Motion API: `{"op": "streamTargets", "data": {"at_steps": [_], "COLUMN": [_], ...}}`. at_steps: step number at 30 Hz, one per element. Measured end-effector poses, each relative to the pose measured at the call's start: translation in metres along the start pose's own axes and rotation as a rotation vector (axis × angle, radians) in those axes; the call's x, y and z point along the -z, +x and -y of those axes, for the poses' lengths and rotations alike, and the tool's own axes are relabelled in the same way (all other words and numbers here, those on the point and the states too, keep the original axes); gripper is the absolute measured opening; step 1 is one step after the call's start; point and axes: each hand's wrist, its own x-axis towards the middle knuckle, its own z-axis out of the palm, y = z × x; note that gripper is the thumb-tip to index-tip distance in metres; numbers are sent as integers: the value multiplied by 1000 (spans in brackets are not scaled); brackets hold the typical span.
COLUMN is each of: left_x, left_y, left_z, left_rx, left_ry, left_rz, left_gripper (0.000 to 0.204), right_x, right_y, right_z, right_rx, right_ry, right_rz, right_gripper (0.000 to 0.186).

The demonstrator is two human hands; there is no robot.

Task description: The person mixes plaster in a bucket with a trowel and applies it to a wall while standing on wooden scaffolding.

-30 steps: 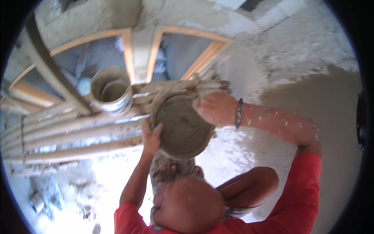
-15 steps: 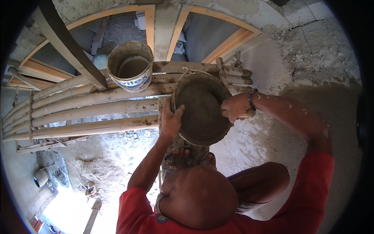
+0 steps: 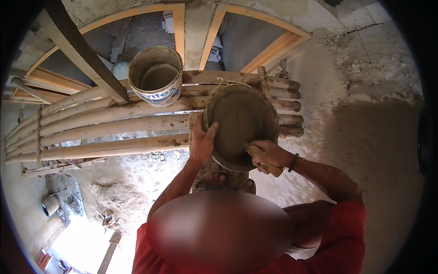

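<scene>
A round bucket (image 3: 277,119) of wet grey-brown mortar (image 3: 237,121) sits at the near side of the bamboo platform, its thin handle lying over the far rim. My left hand (image 3: 203,137) grips the bucket's left rim, with the thumb over the inner side. At the near right rim, my right hand (image 3: 269,155) is closed around a wooden-handled tool (image 3: 275,171). The tool's working end is hidden in the mortar or behind the fingers. Farther left, a white bucket (image 3: 157,97) holds more mortar, touched by neither hand.
Bamboo poles (image 3: 114,123) run leftward with gaps between them, high over a rubble-strewn floor. A slanting timber (image 3: 84,55) crosses at the left. Orange-framed openings (image 3: 180,32) lie beyond, and a partly plastered wall (image 3: 374,137) rises on the right. My bare feet (image 3: 216,179) are close below the mortar bucket.
My right hand has moved from the right rim toward me, down to the near right rim, and the wooden handle now shows. My left hand keeps its hold on the bucket.
</scene>
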Motion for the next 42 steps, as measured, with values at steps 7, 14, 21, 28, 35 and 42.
{"op": "streamTargets", "data": {"at_steps": [7,14,21,28,35,42], "left_x": [7,0,9,16,44,25], "left_y": [0,-1,3,1,42,96], "left_z": [10,7,16,23,38,28], "left_rx": [22,-2,-43,-25,232,499], "left_ry": [69,129,78,80,-286,-698], "left_rz": [-12,-11,-22,13,119,473], "left_gripper": [48,49,44,51,72,89], "right_x": [9,10,-27,-14,-23,13], "right_y": [-56,-46,-42,-70,-110,-28], "right_z": [31,26,40,46,114,16], "right_rx": [200,363,370,424,36,286], "right_ry": [-783,-1516,-1714,-1844,-957,-374], "right_rz": [-201,-460,-215,-65,-343,-495], "right_gripper": [55,40,34,39,49,51]}}
